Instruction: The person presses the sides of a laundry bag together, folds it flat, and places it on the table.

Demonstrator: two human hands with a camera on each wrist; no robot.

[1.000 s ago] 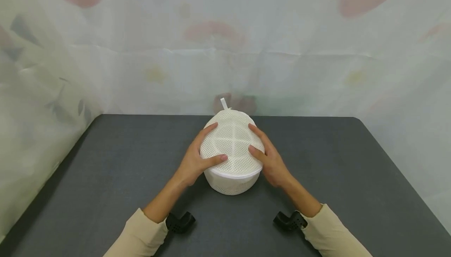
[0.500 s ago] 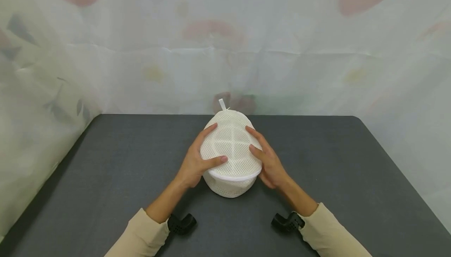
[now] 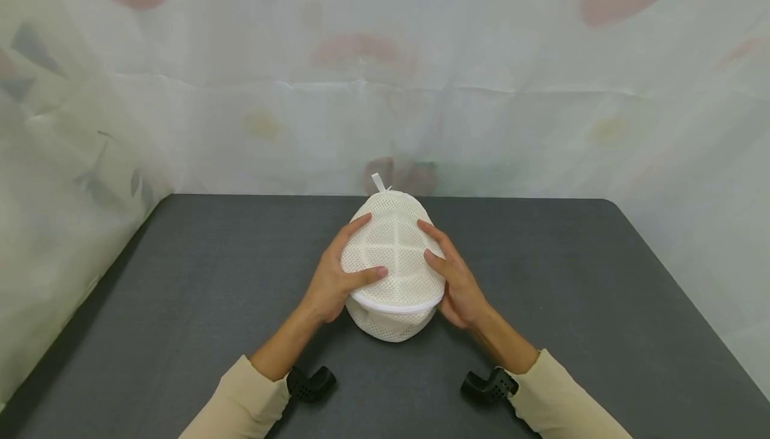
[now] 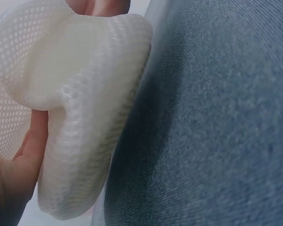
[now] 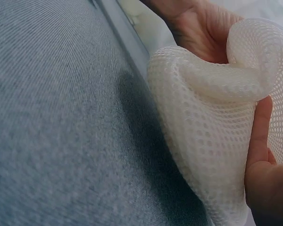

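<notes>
Head view shows left hand [image 3: 333, 283] and right hand [image 3: 458, 280] clasping the mesh bag [image 3: 392, 262] between curled fingers on the table [image 3: 180, 305].

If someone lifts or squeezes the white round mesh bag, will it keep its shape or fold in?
The white round mesh bag probably yields: in both wrist views its wall dents and folds under the fingers. It likely feels light, being open netting. It may roll or tilt on the dark grey table, since its shape is domed, but the left hand and right hand steady it.
</notes>
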